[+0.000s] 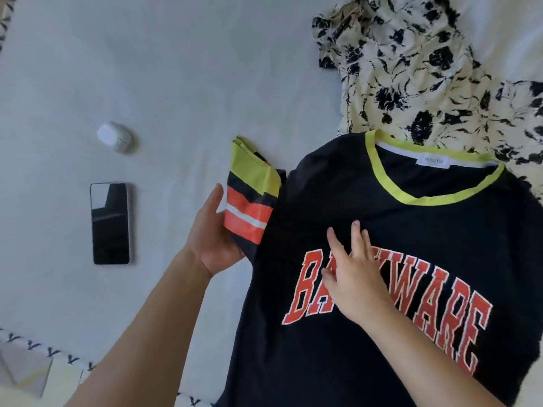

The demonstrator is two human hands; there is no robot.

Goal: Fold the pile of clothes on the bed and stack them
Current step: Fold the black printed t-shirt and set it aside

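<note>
A black shirt [411,230] lies flat on the bed [176,69], red letters partly reading "BA…WARE". The left hand [210,233] grips its striped sleeve [249,207]; the right hand [352,277] presses flat, fingers straight, on the lettering.

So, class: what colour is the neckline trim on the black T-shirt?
Neon yellow-green neckline trim on the black T-shirt, clearest in the head view.

We have a single head-worn, wide-angle view looking steeply down onto the bed [176,69] from close above. Our forearms enter from the bottom edge, and the bed's near edge crosses the lower left.
</note>
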